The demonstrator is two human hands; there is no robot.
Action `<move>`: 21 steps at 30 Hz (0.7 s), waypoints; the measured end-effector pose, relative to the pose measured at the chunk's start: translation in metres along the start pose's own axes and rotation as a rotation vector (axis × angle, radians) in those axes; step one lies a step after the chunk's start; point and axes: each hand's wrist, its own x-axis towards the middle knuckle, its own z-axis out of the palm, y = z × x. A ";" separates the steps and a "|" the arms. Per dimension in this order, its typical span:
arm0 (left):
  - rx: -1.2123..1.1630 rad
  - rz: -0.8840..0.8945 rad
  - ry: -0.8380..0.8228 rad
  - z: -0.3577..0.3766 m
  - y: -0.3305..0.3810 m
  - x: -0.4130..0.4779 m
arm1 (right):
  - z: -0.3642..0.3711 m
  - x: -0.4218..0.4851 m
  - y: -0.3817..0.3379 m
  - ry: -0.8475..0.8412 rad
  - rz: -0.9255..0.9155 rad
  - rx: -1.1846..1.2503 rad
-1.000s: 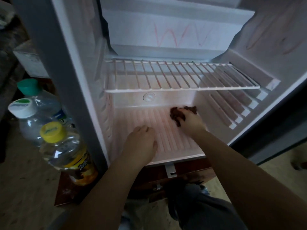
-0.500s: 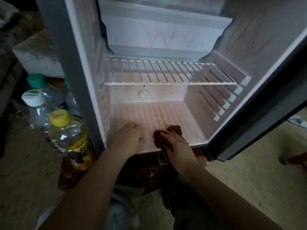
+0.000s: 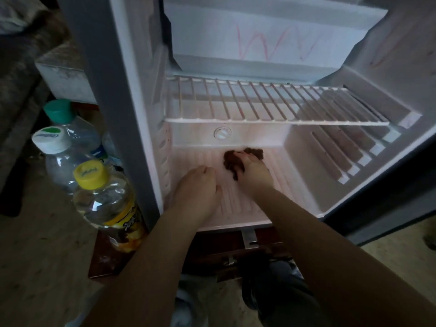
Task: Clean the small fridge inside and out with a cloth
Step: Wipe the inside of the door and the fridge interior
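The small fridge stands open, white inside, with a ribbed floor and a wire shelf above it. My right hand presses a dark brown cloth onto the floor, near the back wall. My left hand rests on the ribbed floor toward the front left, its fingers curled under, holding nothing. Red scribbles mark the freezer flap at the top.
Three plastic bottles stand left of the fridge: a yellow-capped one, a white-capped one, a green-capped one. The fridge sits on a dark wooden stand. The door hangs open at the right.
My right hand pulled the cloth to the front edge, then pushed it back to the rear of the floor. My left hand stayed on the front left.
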 end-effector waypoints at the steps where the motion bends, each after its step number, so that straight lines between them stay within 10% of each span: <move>1: 0.006 -0.002 -0.010 0.001 0.000 0.000 | 0.001 0.012 -0.003 -0.016 0.010 0.003; 21: 0.006 0.028 -0.040 0.001 0.014 -0.050 | -0.006 -0.141 -0.007 -0.081 -0.181 -0.017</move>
